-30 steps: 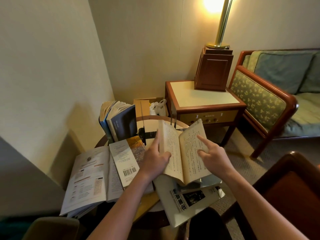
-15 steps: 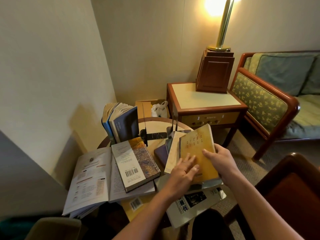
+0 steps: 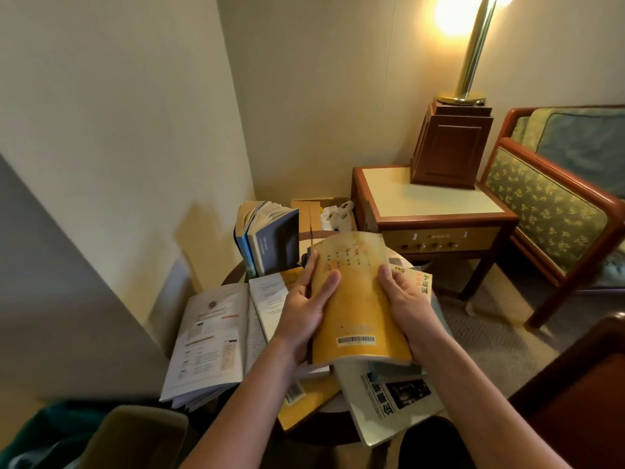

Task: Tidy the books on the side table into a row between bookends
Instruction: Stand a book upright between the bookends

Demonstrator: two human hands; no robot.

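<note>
Over the middle of the round wooden side table (image 3: 231,276): yellow paperback book (image 3: 358,299) is now closed (was open), left hand (image 3: 304,319) and right hand (image 3: 406,306) gripping its side edges. Ready to stand beside the upright blue-covered books (image 3: 270,245) at the far-left edge.

Yellow paperback book (image 3: 358,309): matt, worn paper cover.
Tall lamp pole (image 3: 473,52) behind that book: glossy brass-coloured metal.
Square reddish table (image 3: 436,218) behind the book: smooth varnished wood.
Green sofa side panel (image 3: 541,211) right of the book: patterned cloth.
</note>
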